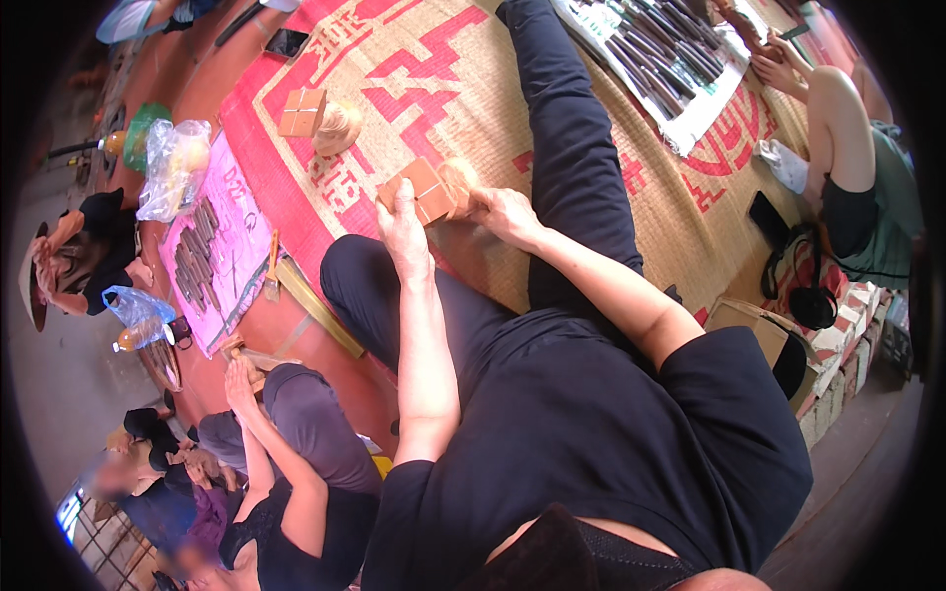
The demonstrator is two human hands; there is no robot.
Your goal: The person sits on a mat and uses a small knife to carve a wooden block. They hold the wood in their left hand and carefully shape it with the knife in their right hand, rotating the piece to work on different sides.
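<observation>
While the left hand (402,225) grasps the block (426,189) at 11 o'clock of centre, the right hand (507,215), curled, meets the carving (456,183) at its 4 o'clock, hold unclear; steady left support advisable.

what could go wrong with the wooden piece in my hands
The wooden piece might slip if the left hand, gripping its square base, loosens. A sudden twist could scrape the right hand, close against its rounded end. The similar piece on the woven mat might get knocked if the bent left knee shifts.
</observation>
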